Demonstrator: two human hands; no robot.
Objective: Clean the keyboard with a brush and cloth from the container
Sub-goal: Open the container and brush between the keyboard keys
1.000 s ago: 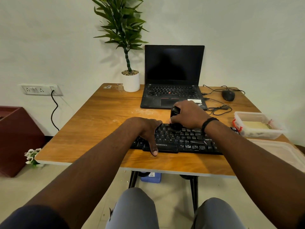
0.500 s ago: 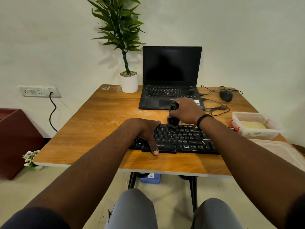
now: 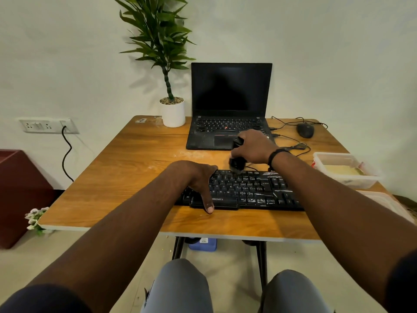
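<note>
Right hand [image 3: 252,146] wraps a black brush [image 3: 237,161], fingers curled round the handle, bristle end pointing down at the far edge of the black keyboard [image 3: 248,190]; whether the bristles touch the top key row or hang just off it is blurred, cannot tell. Left hand [image 3: 198,177] lies flat on the keyboard's left end, fingers fairly straight, thumb [image 3: 208,205] hooked over the near edge by the space bar, holding nothing. Judged purpose: it pins the board so the brush strokes do not push it across the wooden table [image 3: 126,172]. White streaks and specks show on the right-hand keys, below and to the right of the brush grip, so most of the dirty area appears unswept. Pale dust lies on the table just left of the brush. The clear plastic container [image 3: 343,170] sits well to the right of the brush hand, lid off, with a yellowish cloth [image 3: 340,170] inside, apparently not yet used. An open laptop [image 3: 230,105] stands just beyond the brush hand.
</note>
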